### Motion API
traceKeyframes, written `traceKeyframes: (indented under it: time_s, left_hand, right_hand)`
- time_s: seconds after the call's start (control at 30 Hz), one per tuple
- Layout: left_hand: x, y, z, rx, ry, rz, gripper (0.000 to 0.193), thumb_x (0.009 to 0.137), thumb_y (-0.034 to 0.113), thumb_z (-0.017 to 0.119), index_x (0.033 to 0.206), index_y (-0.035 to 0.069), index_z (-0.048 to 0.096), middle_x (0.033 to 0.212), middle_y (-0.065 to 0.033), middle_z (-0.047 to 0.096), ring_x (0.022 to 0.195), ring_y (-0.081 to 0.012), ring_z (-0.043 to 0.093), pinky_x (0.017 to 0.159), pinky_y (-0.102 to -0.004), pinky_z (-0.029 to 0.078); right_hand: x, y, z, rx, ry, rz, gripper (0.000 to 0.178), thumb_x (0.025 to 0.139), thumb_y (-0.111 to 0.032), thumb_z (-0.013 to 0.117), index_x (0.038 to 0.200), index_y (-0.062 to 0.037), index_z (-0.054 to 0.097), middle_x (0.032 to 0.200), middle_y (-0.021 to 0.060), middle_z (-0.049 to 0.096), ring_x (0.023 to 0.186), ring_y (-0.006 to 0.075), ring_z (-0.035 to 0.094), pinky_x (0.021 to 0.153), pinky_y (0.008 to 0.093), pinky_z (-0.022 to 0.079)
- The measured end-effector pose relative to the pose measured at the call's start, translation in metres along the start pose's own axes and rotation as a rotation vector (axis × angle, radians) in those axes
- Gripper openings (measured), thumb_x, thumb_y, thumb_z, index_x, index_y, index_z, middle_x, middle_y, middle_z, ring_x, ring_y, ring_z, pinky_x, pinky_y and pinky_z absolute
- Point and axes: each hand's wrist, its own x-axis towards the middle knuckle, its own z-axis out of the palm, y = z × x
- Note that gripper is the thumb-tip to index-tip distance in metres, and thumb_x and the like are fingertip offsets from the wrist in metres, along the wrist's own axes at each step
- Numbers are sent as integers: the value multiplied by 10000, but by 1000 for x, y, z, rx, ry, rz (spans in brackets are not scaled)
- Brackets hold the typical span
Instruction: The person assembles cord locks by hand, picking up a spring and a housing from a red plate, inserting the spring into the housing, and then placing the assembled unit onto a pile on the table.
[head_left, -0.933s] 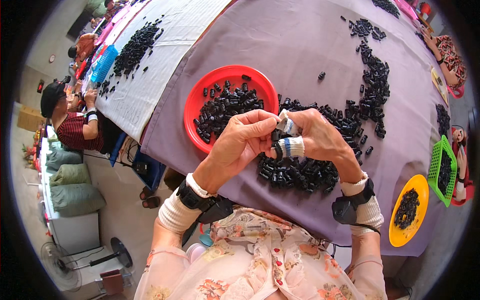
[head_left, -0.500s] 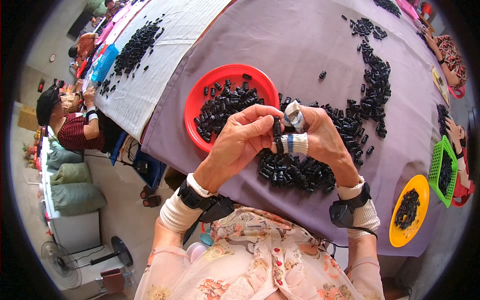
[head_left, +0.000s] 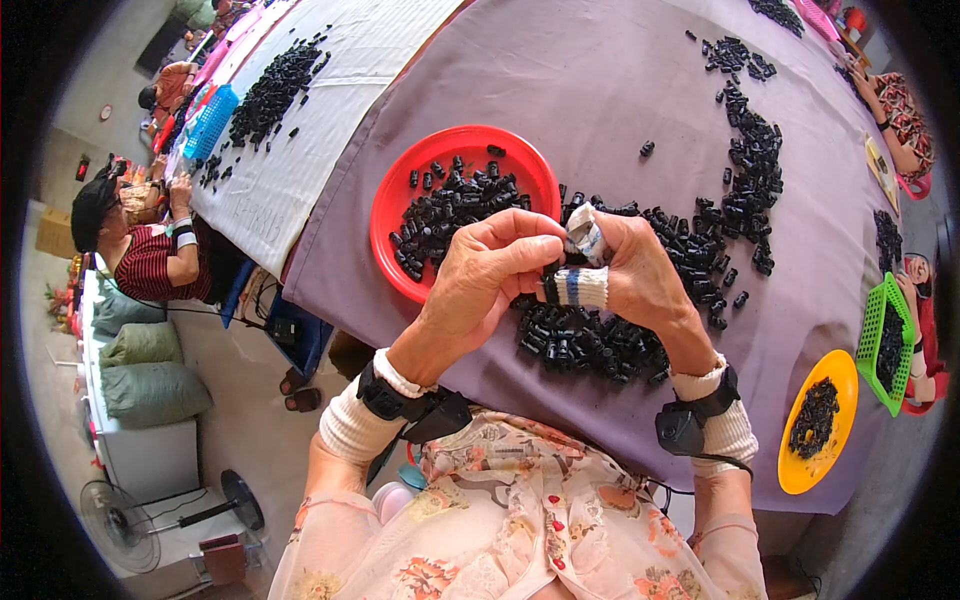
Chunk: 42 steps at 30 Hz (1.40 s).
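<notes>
My left hand (head_left: 475, 280) is closed in a pinch, thumb against forefinger, at the near edge of the red plate. Meeting its fingertips, my right hand (head_left: 645, 275) is curled closed, with white and blue cloth covers (head_left: 584, 287) on its thumb and finger. Between the hands is a small black plastic part (head_left: 551, 268), mostly hidden by the fingers. Many like it fill the red plate (head_left: 383, 180) beyond my left hand. A heap of the same black parts (head_left: 590, 345) lies beneath and beyond my right hand on the purple cloth.
The heap trails along the purple-covered table (head_left: 560, 75) to the far right. At right are a yellow plate (head_left: 835, 435) with small black pieces and a green basket (head_left: 868, 345). Co-workers sit at both sides; a white-covered table (head_left: 365, 60) with another black heap (head_left: 270, 95) adjoins at left.
The black part stood upright in plain sight between my fingertips before; now my fingers cover most of it. My left thumb has moved slightly right, closer to my right hand.
</notes>
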Motion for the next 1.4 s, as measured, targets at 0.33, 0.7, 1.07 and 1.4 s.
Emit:
traceKeyframes:
  time_s: [0.33, 0.7, 1.07, 1.4]
  left_hand:
    - [-2, 0, -4, 48, -32, -5, 241, 786, -18, 591, 1025, 9, 577, 920, -76, 624, 813, -139, 619, 727, -293, 533]
    - [5, 1, -14, -37, 16, -6, 215, 840, 28, 539, 1040, -34, 583, 856, -87, 612, 727, -130, 605, 668, -261, 529]
    - [27, -20, -66, 1068, 340, 534, 259, 798, 44, 626, 1056, 34, 618, 933, -80, 631, 878, -160, 601, 753, -262, 483]
    - [50, -98, -21, 2020, -99, 716, 154, 679, 130, 649, 788, 32, 600, 810, -80, 523, 832, -253, 499, 707, -367, 410]
  right_hand:
    - [-1, 3, 0, -26, -2, -8, 290, 628, -190, 747, 726, -36, 522, 585, 10, 484, 556, 81, 424, 519, 259, 387]
    - [-4, 9, -7, 78, 25, 46, 279, 670, -178, 764, 798, -12, 580, 627, -17, 513, 599, 71, 448, 548, 250, 402]
    - [-25, 19, -39, 45, 229, 108, 113, 772, -135, 660, 735, -101, 558, 568, -69, 504, 429, -11, 387, 368, 147, 265]
    - [-31, 32, -35, -48, 194, 95, 130, 772, -183, 701, 739, -92, 614, 551, -83, 460, 436, -3, 367, 376, 177, 253]
